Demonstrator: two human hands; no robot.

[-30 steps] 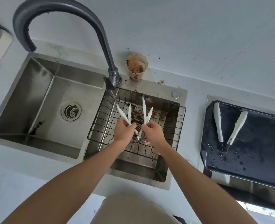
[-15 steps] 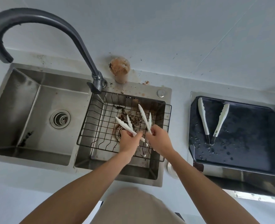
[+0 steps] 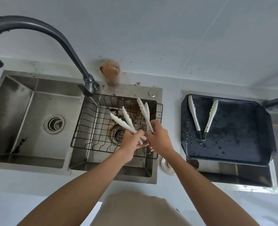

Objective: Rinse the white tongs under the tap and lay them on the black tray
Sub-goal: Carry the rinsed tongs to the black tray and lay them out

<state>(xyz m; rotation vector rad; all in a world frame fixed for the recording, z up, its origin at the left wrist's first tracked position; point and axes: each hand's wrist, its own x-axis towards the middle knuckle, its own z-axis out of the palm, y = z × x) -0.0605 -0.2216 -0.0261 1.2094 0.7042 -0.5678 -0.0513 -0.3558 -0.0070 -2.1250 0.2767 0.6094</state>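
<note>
Tongs in both fists over the sink's right basin: left hand (image 3: 130,143) clamps one white pair (image 3: 123,120), right hand (image 3: 159,139) another (image 3: 145,112); swing the tap (image 3: 42,32) over, rinse tips down, then lay them beside the pair (image 3: 202,116) at the black tray (image 3: 242,142) far-left corner.

Obstacles: wire basket (image 3: 92,128) filling right sink basin (image 3: 135,170); dark tap (image 3: 56,36) arching over left basin (image 3: 20,128); white tongs (image 3: 194,115) on black tray (image 3: 236,152), left part. Free: tray's right part, counter strip between sink and tray.
</note>
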